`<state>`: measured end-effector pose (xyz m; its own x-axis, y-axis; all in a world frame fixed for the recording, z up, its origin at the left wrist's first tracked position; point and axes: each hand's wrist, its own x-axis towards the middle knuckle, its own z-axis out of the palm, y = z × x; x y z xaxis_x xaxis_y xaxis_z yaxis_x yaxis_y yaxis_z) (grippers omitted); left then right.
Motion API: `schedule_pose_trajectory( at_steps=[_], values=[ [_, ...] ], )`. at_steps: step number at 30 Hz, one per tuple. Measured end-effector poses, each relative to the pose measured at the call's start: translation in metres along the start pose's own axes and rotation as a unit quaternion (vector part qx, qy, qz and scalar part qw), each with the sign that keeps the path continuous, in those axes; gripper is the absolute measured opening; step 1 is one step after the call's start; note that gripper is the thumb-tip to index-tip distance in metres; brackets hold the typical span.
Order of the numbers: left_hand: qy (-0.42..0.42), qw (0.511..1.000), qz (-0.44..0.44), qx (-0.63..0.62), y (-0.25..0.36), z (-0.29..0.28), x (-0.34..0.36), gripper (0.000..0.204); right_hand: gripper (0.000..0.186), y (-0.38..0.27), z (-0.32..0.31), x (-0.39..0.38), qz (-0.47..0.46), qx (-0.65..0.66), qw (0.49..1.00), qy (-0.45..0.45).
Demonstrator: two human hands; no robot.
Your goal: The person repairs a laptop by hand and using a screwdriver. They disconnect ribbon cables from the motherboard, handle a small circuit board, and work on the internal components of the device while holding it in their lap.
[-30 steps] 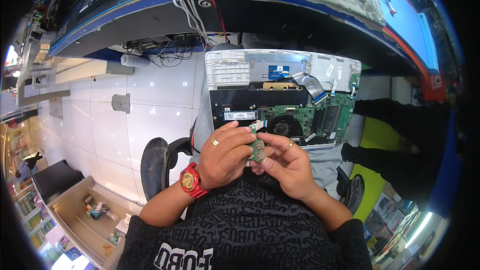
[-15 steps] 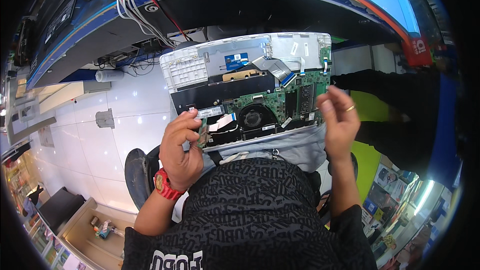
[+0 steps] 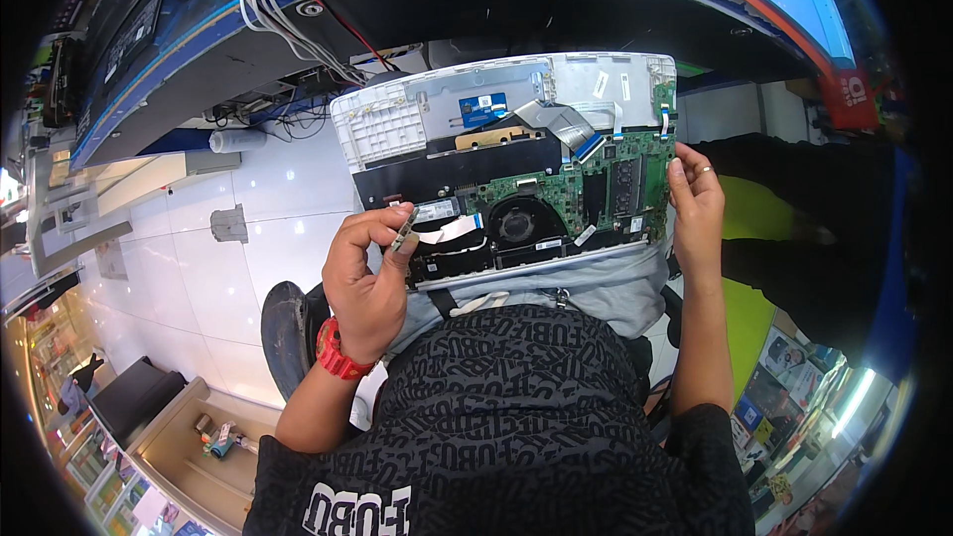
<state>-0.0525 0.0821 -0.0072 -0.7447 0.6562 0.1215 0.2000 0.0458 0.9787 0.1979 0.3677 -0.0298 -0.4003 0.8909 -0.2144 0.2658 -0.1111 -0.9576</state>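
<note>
An opened laptop base (image 3: 382,129), white at its far side, lies across my lap with its insides showing. Between the thumb and fingers of my left hand (image 3: 365,283), a small circuit board (image 3: 404,229) is held up on edge at the base's near left corner. A white ribbon cable (image 3: 452,229) with a blue end lies just right of that board. My right hand (image 3: 699,203) grips the right edge of the base, next to the green motherboard (image 3: 622,189). A round black fan (image 3: 516,223) sits near the middle. Wide grey ribbon cables (image 3: 571,129) lie loose over the far part.
Beyond the laptop runs a workbench (image 3: 556,10) with a blue edge, and white and red wires (image 3: 260,15) hang over it. A dark stool (image 3: 288,337) is at my left. Further left stands an open drawer (image 3: 204,437) with small items. Another person's dark-clothed legs (image 3: 764,199) are at the right.
My right hand has gone from hovering over the base's right side to gripping its right edge. The left hand has raised and turned the small circuit board slightly.
</note>
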Motion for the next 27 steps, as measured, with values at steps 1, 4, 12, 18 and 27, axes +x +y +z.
schedule_pose_trajectory(
  at_steps=[1, 4, 12, 18, 27],
  values=[
    [0.000, 1.000, 0.002, -0.003, -0.0003, 0.0003, -0.0003, 0.018, 0.032, 0.0006, -0.0001, 0.0008, 0.002, 0.007, 1.000, -0.002],
    [-0.003, 1.000, 0.007, -0.001, -0.0007, 0.0005, 0.0000, 0.019, 0.031, 0.0020, -0.0004, 0.0022, 0.001, 0.014, 1.000, -0.010],
    [-0.012, 0.997, 0.054, 0.056, 0.0026, 0.0020, 0.0031, 0.019, 0.032, 0.0039, 0.0017, 0.0012, -0.005, 0.017, 1.000, -0.006],
    [-0.034, 0.983, 0.107, 0.145, 0.0028, -0.0017, 0.0024, 0.022, 0.033, 0.0042, 0.0038, 0.0009, -0.006, 0.018, 1.000, -0.004],
    [-0.048, 0.979, 0.122, 0.159, 0.0056, 0.0005, 0.0064, 0.026, 0.033, 0.0048, 0.0048, -0.0014, -0.004, 0.010, 1.000, 0.012]
  ],
)
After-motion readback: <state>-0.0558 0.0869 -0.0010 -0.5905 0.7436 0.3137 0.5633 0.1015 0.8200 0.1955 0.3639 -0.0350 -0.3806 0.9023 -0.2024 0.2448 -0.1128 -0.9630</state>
